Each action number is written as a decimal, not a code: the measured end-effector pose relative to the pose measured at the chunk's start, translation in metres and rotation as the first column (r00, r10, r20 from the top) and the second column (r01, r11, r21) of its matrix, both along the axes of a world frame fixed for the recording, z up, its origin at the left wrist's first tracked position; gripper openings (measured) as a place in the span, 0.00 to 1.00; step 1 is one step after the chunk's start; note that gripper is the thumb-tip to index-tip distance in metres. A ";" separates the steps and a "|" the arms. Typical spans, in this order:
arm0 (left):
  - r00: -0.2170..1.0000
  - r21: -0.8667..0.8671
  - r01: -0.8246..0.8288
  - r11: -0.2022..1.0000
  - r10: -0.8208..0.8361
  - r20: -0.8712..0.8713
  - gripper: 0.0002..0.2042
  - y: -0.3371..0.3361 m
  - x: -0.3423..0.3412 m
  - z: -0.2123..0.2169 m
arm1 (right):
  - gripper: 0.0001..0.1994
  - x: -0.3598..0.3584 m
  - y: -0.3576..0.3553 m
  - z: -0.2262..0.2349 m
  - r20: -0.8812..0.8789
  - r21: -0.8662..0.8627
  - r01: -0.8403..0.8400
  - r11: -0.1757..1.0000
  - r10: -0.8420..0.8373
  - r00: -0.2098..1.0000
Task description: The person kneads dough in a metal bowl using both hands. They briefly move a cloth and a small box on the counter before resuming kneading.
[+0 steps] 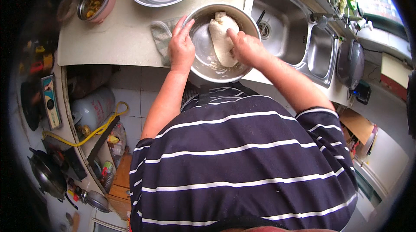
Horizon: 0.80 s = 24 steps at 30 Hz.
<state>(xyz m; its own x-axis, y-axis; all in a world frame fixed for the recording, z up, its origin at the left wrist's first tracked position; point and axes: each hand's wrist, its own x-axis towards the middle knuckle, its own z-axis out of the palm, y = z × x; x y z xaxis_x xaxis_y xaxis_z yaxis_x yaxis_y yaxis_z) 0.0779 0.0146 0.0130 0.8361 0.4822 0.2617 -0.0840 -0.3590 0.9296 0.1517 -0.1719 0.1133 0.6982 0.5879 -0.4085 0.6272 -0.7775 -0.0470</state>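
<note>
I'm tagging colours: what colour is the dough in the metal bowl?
The dough is creamy white, clearest in the head view.

Beside me the person's left forearm [166, 100] is pointing ahead, the left hand [181, 50] lying with its fingers [179, 25] extended; the bare right forearm [291, 78] is slanting inward, the right hand [249, 50] angling leftward, its index finger [233, 36] pointing out from the curling others
</note>
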 end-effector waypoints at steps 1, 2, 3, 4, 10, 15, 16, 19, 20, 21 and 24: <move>1.000 -0.022 0.006 1.000 -0.006 -0.006 0.19 0.000 0.000 0.000 | 0.23 0.012 -0.002 0.000 -0.059 -0.055 -0.051 0.997 0.048 0.997; 1.000 -0.017 0.016 1.000 -0.016 -0.009 0.19 0.000 0.000 0.000 | 0.20 0.021 -0.002 -0.002 -0.056 -0.095 -0.073 0.993 0.068 0.996; 1.000 -0.013 0.013 1.000 -0.013 -0.008 0.19 0.000 0.000 -0.001 | 0.16 0.026 -0.001 -0.006 -0.050 -0.063 -0.073 0.995 0.070 0.996; 1.000 -0.013 0.007 1.000 -0.007 -0.010 0.19 0.000 0.001 -0.001 | 0.16 0.028 0.001 -0.011 -0.091 -0.090 -0.065 0.994 0.056 0.994; 1.000 0.006 0.017 1.000 -0.017 -0.002 0.20 0.001 0.001 -0.004 | 0.19 0.013 0.006 -0.032 0.072 -0.067 0.057 0.996 -0.052 0.996; 1.000 -0.004 -0.008 1.000 0.008 0.009 0.20 0.000 0.000 -0.003 | 0.19 0.004 -0.003 -0.002 0.051 0.021 -0.017 1.000 0.016 0.999; 1.000 0.004 -0.007 1.000 0.007 0.009 0.20 0.000 0.000 -0.003 | 0.18 -0.004 -0.003 0.002 0.090 0.074 -0.038 0.997 0.031 0.995; 1.000 -0.004 -0.001 1.000 0.001 0.011 0.20 0.000 0.001 -0.005 | 0.09 -0.033 0.000 0.000 -0.140 0.174 0.009 0.985 0.016 0.990; 1.000 -0.009 -0.001 1.000 0.001 0.015 0.20 0.000 0.001 -0.005 | 0.10 -0.042 0.004 -0.007 -0.185 0.179 0.008 0.984 0.026 0.982; 1.000 -0.025 0.004 1.000 -0.003 0.017 0.20 0.000 0.000 -0.005 | 0.11 -0.050 0.007 -0.014 -0.250 0.179 0.014 0.984 0.031 0.968; 0.999 -0.051 0.000 0.999 0.002 0.048 0.20 0.000 0.001 -0.006 | 0.08 -0.058 0.014 -0.036 -0.153 0.133 -0.056 0.990 0.077 0.985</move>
<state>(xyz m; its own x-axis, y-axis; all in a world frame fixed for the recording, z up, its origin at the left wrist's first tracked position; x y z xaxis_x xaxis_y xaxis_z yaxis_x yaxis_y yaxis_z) 0.0793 0.0148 0.0075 0.8229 0.4966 0.2763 -0.1283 -0.3113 0.9416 0.0935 -0.1582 0.0775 0.5885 0.6853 -0.4289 0.6542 -0.7154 -0.2454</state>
